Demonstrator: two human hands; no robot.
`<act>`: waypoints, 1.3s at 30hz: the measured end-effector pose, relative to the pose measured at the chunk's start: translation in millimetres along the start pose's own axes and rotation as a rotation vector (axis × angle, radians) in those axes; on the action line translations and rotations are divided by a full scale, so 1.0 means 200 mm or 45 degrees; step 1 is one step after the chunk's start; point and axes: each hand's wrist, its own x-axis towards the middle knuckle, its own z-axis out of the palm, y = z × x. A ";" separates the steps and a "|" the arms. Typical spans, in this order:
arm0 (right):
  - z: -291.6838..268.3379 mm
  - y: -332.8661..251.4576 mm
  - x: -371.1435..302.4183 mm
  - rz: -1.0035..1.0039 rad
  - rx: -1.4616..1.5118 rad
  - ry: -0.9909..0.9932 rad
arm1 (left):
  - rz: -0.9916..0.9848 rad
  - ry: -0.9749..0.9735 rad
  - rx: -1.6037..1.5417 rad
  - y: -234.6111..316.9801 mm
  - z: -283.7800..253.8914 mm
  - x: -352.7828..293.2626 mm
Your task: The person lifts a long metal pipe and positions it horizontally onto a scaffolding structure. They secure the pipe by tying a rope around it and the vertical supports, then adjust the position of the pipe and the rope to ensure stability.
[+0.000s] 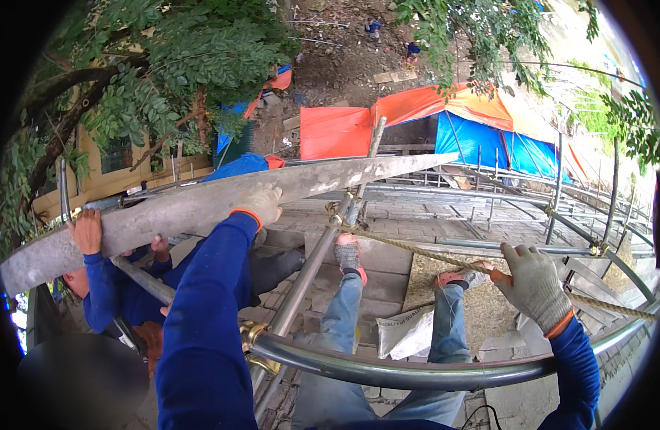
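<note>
A long grey wooden plank [165, 211] slants across the left half of the view, its far end reaching the middle. My left hand [260, 203], in a pale glove with an orange cuff, grips its upper edge. At the right, my gloved right hand [535, 285] is closed around a tan rope [423, 252]. That rope runs from a lashed pole joint at the centre toward the right edge. A co-worker's bare hand [86, 231] holds the plank near its left end; the co-worker's body is partly hidden beneath it.
A curved metal pipe [416, 374] crosses in front of me, clamped to an upright scaffold tube [301, 287]. My feet stand on boards by a white printed sack [407, 332]. Orange and blue tarps [337, 133] lie beyond. Tree branches [72, 107] hang at upper left.
</note>
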 end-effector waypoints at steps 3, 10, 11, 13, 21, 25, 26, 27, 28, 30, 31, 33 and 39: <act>-0.05 -0.02 0.03 -0.134 0.012 0.331 | -0.014 0.018 -0.117 -0.15 -0.08 -0.03; -0.34 -0.19 -0.01 -0.146 0.001 0.600 | 0.008 0.246 -0.246 -0.23 -0.03 -0.09; -0.36 -0.21 -0.03 -0.141 -0.010 0.599 | 0.012 0.266 -0.234 -0.24 -0.04 -0.10; -0.39 -0.25 -0.10 -0.115 -0.008 0.568 | 0.017 0.304 -0.212 -0.25 -0.05 -0.13; -0.18 -0.44 -0.63 0.074 0.456 0.111 | 0.165 0.079 -0.489 -0.12 0.01 -0.35; -0.01 -0.46 -0.66 0.050 0.385 0.487 | 0.261 -0.134 -0.729 0.05 -0.11 -0.70; -0.01 -0.46 -0.65 0.054 0.364 0.530 | 0.321 -0.192 -0.841 0.10 -0.17 -0.82; -0.01 -0.47 -0.65 0.066 0.328 0.531 | 0.505 -0.137 -0.878 0.10 -0.16 -0.94; 0.02 -0.47 -0.67 0.071 0.349 0.532 | 0.574 -0.155 -0.874 0.11 -0.19 -1.06; 0.04 -0.46 -0.67 0.085 0.376 0.556 | 0.569 -0.194 -0.959 0.12 -0.28 -1.24; 0.03 -0.45 -0.66 0.061 0.354 0.553 | 0.431 -0.118 -1.049 0.09 -0.25 -1.33; 0.06 -0.45 -0.66 0.047 0.364 0.581 | 0.178 0.055 -1.203 -0.01 -0.15 -1.44; 0.10 -0.49 -0.67 0.047 0.329 0.651 | 0.107 0.656 -0.846 -0.12 0.06 -1.54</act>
